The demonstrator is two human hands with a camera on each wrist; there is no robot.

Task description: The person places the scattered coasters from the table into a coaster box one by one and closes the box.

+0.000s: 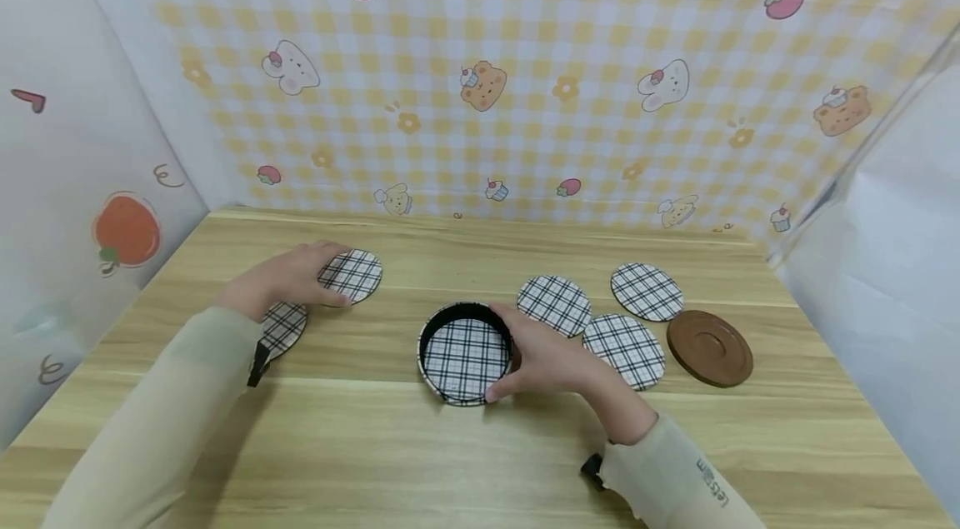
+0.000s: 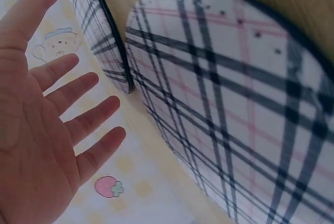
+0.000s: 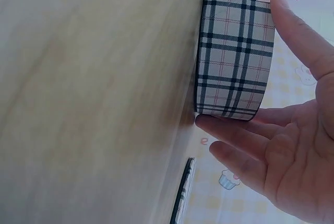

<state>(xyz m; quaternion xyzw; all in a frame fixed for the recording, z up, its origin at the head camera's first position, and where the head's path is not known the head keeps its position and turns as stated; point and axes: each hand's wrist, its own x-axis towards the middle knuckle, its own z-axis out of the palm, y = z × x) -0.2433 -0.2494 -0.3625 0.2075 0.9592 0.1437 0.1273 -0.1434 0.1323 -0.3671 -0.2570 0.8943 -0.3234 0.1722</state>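
My right hand grips a round plaid coaster holder by its right side, thumb at the near rim and fingers round the back. In the right wrist view the holder's plaid wall stands on the table between thumb and fingers; a plaid coaster shows inside its black interior. On the left, my left hand reaches over the table with fingers spread, thumb and fingertips right at the edge of a round plaid coaster. Another plaid coaster lies under that wrist, partly hidden by the forearm.
Right of the holder lie three more plaid coasters, one near the holder, one at the back and one in front. A brown round coaster lies at far right. A patterned cloth hangs behind the wooden table.
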